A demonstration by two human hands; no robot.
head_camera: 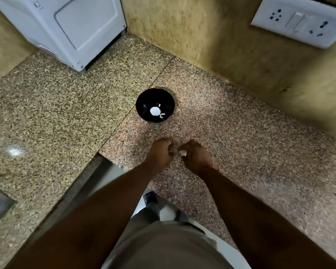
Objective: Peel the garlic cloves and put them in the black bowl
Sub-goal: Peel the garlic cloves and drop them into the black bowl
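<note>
Garlic, a pale clove (182, 152), sits at the fingertips of the right hand (197, 157), which pinches it just above a speckled granite counter (66, 113). That counter turns a corner here, with a seam running diagonally past the black bowl (155, 105), and tan stone walls (211, 35) rise behind it. Nearer the person than the bowl, both hands hover side by side, close but not touching. The left hand (160, 153) has its fingers curled inward beside the clove; whether it grips any skin or piece I cannot tell. Beyond the hands, the black bowl stands on the counter with a few peeled cloves (162, 115) on its bottom, next to a bright white glare spot. Nothing lies between the hands and the bowl. Far behind the bowl to the left stands a white appliance (66, 26); on the wall to the bowl's right hangs a white socket and switch plate (299, 22). Below the counter edge, grey trousers and a dark shoe (149, 198) show.
</note>
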